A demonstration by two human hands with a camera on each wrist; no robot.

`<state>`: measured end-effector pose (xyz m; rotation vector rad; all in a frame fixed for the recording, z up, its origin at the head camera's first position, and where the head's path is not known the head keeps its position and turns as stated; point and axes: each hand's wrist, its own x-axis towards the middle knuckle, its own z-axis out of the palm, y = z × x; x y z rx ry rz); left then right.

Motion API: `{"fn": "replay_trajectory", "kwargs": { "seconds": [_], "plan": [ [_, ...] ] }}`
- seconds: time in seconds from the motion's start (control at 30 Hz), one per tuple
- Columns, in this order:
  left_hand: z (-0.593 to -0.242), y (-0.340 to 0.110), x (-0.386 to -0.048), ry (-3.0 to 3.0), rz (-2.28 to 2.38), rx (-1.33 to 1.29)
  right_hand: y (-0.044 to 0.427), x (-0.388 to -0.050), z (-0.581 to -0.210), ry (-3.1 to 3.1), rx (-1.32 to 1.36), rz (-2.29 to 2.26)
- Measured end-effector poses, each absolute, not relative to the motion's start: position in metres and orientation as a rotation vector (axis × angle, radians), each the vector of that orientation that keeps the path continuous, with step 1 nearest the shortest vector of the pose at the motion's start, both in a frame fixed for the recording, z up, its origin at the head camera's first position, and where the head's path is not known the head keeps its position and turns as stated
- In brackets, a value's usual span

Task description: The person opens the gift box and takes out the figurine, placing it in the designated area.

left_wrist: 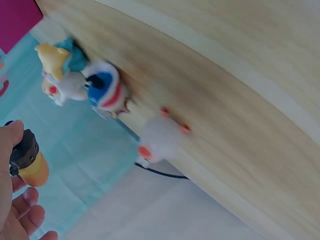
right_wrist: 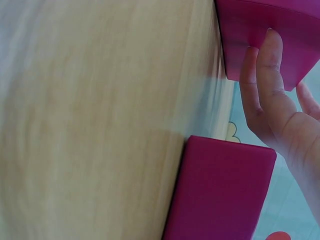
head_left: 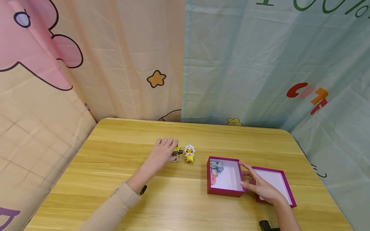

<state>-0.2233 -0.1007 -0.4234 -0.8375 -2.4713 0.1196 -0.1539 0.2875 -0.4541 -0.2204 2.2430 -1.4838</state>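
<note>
My left hand (head_left: 163, 151) pinches a small toy figurine (left_wrist: 30, 160) with a black upper part and a yellow-orange lower part. The hand hides part of it in the head view. Just right of that hand stands a yellow figurine with a white ruff (head_left: 189, 154). The left wrist view also has a blue, white and red figurine (left_wrist: 106, 87) and a round white figurine with red feet (left_wrist: 161, 139). With fairly straight fingers, my right hand (head_left: 260, 184) touches the outer right wall of an open magenta box (head_left: 224, 192). Several small figurines (head_left: 214, 171) lie along the box's left side.
A magenta lid (head_left: 284, 186) with a white inside lies right of the box, partly behind my right hand. Everything stands on a wooden table (head_left: 115, 150). Printed curtains (head_left: 231, 64) hang behind its far edge.
</note>
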Motion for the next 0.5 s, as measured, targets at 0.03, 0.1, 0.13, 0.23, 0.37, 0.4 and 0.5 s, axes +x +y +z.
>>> {"fn": "replay_trajectory", "kwargs": {
  "seconds": [0.03, 0.1, 0.13, 0.23, 0.37, 0.4, 0.5],
  "plan": [
    [-0.424, -0.105, -0.224, -2.476, 0.122, -0.827, 0.287, -0.154, -0.454, 2.243, -0.218, -1.484],
    [-0.425, -0.113, -0.224, -2.481, 0.140, -0.808, 0.287, -0.154, -0.454, 2.242, -0.215, -1.486],
    [-0.426, -0.116, -0.225, -2.477, 0.150, -0.799, 0.287, -0.154, -0.455, 2.243, -0.214, -1.486],
    [-0.427, -0.127, -0.226, -2.465, 0.162, -0.776, 0.287, -0.154, -0.455, 2.244, -0.211, -1.485],
    [-0.429, -0.141, -0.228, -2.459, 0.154, -0.754, 0.287, -0.154, -0.454, 2.249, -0.207, -1.483],
    [-0.430, -0.145, -0.229, -2.458, 0.151, -0.749, 0.287, -0.154, -0.454, 2.249, -0.206, -1.483],
    [-0.434, -0.155, -0.231, -2.457, 0.159, -0.733, 0.287, -0.154, -0.454, 2.252, -0.203, -1.482]
  ]
}}
